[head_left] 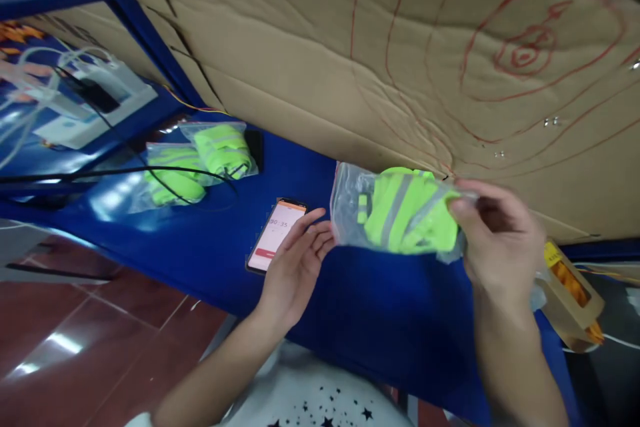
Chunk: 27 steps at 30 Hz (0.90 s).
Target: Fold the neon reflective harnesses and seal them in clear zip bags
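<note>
My right hand (500, 230) pinches one end of a clear zip bag (347, 197) and holds it up over the blue table. Folded inside the bag is a neon yellow-green reflective vest (395, 210) with grey stripes. My left hand (300, 260) is open, its fingers stretched out just beside the bag's other end. Whether its fingertips touch the plastic I cannot tell. Partly behind that hand lies a phone (265, 257) with a lit timer screen.
More bagged neon items (223, 150) lie at the table's left. A black cable (125, 172) crosses above them, near a white power strip (75, 123). A cardboard wall (280, 80) with red drawn rings rises behind the blue table (400, 320). At right stands a cardboard box (575, 307) with orange contents.
</note>
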### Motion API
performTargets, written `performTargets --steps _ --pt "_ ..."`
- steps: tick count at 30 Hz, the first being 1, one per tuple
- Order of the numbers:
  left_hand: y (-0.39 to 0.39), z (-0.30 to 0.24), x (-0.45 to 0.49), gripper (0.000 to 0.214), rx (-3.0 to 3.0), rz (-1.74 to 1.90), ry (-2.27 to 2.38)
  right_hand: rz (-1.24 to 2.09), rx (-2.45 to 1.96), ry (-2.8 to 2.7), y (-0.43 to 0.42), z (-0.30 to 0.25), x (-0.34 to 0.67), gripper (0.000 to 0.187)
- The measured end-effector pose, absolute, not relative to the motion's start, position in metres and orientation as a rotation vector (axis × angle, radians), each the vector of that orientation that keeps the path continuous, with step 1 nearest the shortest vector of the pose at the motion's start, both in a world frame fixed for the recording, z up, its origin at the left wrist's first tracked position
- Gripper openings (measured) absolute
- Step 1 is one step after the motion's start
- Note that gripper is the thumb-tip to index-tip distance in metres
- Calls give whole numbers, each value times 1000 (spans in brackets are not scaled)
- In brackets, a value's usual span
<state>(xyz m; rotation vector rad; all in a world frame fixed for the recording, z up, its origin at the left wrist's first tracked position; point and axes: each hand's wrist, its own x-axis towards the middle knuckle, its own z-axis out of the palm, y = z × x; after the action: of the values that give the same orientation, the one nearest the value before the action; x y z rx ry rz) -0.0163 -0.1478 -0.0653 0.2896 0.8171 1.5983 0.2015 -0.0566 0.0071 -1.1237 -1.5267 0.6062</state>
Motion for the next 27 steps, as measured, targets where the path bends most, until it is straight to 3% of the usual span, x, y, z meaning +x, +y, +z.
performTargets --steps 2,5,13,17,21,27 --pt "-148 -75 -21 32 245 1622 881 298 -1051 -1825 -33 31 181 17" --pt "-153 -85 -27 30 216 1614 933 169 -906 -2176 8 47 150 18" --pt "-133 -97 -65 29 531 1604 1127 -90 -952 -2221 79 61 123 24" --pt "-90 -106 -101 44 1082 1567 1701 -134 -1023 -2274 86 61 115 22" --pt "-64 -92 -132 59 1590 1267 2322 -298 -1070 -2194 83 82 125 34" --pt "-56 -89 -172 83 1454 898 2656 -266 -1095 -2005 73 81 188 39"
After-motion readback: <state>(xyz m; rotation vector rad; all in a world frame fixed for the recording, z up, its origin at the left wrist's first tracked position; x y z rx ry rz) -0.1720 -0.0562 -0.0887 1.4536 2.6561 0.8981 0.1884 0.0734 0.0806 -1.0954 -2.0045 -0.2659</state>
